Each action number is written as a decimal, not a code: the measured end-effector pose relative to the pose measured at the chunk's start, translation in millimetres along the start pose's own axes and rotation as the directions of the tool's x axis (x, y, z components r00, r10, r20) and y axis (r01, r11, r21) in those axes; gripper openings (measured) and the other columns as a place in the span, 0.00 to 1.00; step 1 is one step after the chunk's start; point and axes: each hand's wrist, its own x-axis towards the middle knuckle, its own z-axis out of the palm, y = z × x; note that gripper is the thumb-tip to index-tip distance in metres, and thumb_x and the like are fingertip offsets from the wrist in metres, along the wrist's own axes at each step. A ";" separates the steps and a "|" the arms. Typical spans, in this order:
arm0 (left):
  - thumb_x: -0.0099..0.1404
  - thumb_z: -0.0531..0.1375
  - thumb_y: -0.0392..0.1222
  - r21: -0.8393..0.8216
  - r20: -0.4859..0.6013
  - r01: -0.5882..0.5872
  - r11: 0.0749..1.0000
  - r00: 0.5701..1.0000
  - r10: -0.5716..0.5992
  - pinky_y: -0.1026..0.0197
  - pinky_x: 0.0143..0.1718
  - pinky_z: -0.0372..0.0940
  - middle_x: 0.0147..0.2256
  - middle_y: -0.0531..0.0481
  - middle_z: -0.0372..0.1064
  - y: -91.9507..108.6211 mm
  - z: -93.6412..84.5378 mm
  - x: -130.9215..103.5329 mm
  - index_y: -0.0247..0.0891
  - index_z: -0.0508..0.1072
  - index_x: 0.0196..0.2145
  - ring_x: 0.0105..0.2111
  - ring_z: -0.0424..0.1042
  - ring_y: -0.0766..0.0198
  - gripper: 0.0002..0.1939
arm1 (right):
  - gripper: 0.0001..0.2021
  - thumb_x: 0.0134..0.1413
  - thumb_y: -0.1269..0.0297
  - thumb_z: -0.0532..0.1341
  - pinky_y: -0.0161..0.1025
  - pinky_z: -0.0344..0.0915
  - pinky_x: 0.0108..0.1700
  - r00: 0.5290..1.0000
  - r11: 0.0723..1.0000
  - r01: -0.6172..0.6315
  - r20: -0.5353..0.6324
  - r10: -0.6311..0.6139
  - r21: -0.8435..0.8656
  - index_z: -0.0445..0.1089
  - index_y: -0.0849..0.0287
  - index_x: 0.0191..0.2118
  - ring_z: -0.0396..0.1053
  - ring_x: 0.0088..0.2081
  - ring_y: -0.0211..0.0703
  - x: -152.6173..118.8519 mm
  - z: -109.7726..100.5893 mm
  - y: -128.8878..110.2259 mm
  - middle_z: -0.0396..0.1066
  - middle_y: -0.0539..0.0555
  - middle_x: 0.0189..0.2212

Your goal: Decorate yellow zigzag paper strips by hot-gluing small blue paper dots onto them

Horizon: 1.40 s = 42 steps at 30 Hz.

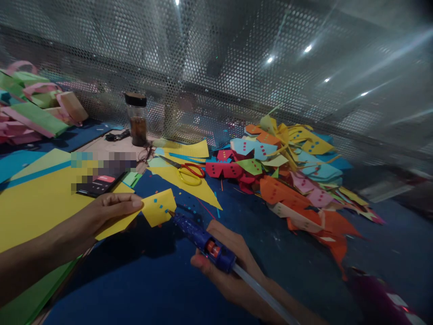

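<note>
Between thumb and fingers, my left hand [113, 208] pinches a folded yellow paper cutout [156, 212] that carries small blue squares. My right hand [230, 257] is wrapped round a blue hot glue gun [203, 237], with a clear glue stick [260, 291] sticking out of its back end. The gun's nozzle points up and left and meets the cutout's right edge, close to the blue squares; whether glue is coming out cannot be made out. Tiny blue and red paper bits lie on the blue surface behind the cutout.
Scissors [189, 173] with red and yellow handles lie on yellow paper scraps. Colourful paper cutouts [291, 171] are heaped at right. A phone [103, 183] rests on large yellow sheets [40, 198] at left. Behind stand a black-lidded jar [138, 122] and a perforated metal panel [203, 67].
</note>
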 end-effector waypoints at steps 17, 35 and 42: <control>0.46 0.74 0.59 -0.079 0.048 0.017 0.997 0.999 -0.013 0.64 0.23 0.65 0.24 0.51 0.76 -6.7 -3.7 7.1 0.44 0.79 0.23 0.23 0.70 0.61 0.18 | 0.18 0.66 0.49 0.61 0.34 0.60 0.29 0.989 0.982 -0.147 0.006 0.147 0.121 0.66 0.56 0.30 0.63 0.28 0.37 -0.9 -2.6 -2.4 0.65 0.48 0.27; 0.49 0.75 0.55 -0.162 0.132 -0.028 0.986 0.990 0.050 0.68 0.23 0.60 0.20 0.50 0.72 -22.9 -13.9 21.7 0.40 0.82 0.29 0.22 0.66 0.66 0.17 | 0.32 0.55 0.27 0.58 0.39 0.64 0.35 0.807 0.742 -0.584 0.143 0.572 0.328 0.76 0.56 0.35 0.64 0.30 0.42 -6.8 6.9 10.9 0.66 0.51 0.27; 0.53 0.73 0.56 -0.128 0.217 -0.048 0.991 0.973 0.076 0.68 0.24 0.59 0.21 0.51 0.70 -24.4 -12.8 21.4 0.40 0.81 0.31 0.23 0.64 0.67 0.17 | 0.35 0.55 0.25 0.55 0.37 0.58 0.31 0.820 0.739 -0.568 0.178 0.543 0.362 0.75 0.57 0.32 0.61 0.26 0.39 -2.9 7.8 12.0 0.63 0.48 0.22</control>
